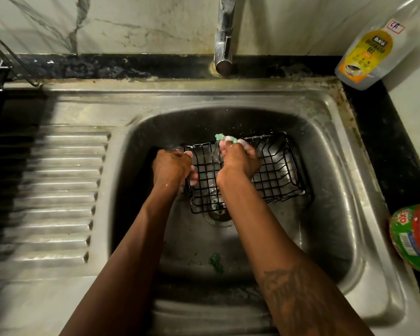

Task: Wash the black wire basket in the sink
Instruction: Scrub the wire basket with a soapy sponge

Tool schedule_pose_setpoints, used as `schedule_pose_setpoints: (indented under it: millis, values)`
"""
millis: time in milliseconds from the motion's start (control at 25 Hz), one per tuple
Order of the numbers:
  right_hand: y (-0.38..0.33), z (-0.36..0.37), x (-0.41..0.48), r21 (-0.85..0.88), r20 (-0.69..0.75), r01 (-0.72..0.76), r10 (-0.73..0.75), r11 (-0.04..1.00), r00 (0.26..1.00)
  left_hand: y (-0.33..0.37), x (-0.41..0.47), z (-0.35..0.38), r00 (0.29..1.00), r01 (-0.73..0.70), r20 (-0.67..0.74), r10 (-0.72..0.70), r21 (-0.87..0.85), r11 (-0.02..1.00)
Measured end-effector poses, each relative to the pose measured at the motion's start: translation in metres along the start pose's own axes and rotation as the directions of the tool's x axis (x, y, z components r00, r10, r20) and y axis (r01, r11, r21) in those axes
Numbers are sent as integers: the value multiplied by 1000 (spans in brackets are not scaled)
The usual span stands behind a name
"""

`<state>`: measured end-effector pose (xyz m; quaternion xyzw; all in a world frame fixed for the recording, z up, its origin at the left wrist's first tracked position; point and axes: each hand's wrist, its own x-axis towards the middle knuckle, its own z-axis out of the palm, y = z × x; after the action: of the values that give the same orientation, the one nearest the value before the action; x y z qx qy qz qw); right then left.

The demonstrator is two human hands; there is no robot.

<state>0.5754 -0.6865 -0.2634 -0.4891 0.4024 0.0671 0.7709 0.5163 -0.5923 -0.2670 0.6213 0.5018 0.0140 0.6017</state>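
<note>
The black wire basket [274, 170] lies in the steel sink [330, 132], over the drain. My left hand [171, 167] grips the basket's left rim, fingers curled round the wire. My right hand [238, 157] holds a green scrubber [224, 138] against the basket's far rim near the middle. Foam clings to my fingertips and to some wires.
The tap [224, 37] stands at the back above the sink. A dishwash gel bottle [369, 52] leans at the back right, and a green and red tub [415, 236] sits on the right counter. The ribbed drainboard [58, 190] lies left, with a metal rack [0, 69] beyond. Green scraps [215, 261] lie in the basin.
</note>
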Motion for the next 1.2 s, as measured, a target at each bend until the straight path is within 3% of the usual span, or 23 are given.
schedule_pose_setpoints:
  millis: [160,400,440,520,600,720,840,960,1040,1200]
  values:
    - [3,-1,4,-80,50,144,-140,986,989,4,1,0,1000,17,-4,-18,-19,1000]
    - [15,-26,29,-277,0,-76,79,958,997,-1,-2,-5,995,-78,-55,88,156,985]
    - [14,-29,33,-308,66,-82,107,948,992,-1,-6,-6,985,-141,-59,163,270,952]
    - [11,-28,34,-359,195,-88,167,929,966,-1,-16,-7,915,-290,-58,399,591,753]
    - [9,-25,30,-395,165,-94,171,914,971,-5,-17,-9,841,-338,-24,541,757,559]
    - [15,-23,23,-440,-13,-178,191,880,981,-5,-10,-7,740,-526,102,664,703,478]
    - [21,-18,23,-334,47,-248,279,909,959,-2,-12,-2,667,-635,178,723,643,428]
    - [22,-17,19,-379,146,-217,290,900,946,-1,-15,-3,644,-661,197,739,629,409]
    - [26,-15,15,-479,216,-171,305,861,928,-2,-14,-2,607,-711,287,741,613,346]
    - [31,-10,12,-653,107,-63,174,755,979,-2,-12,1,612,-716,312,726,609,342]
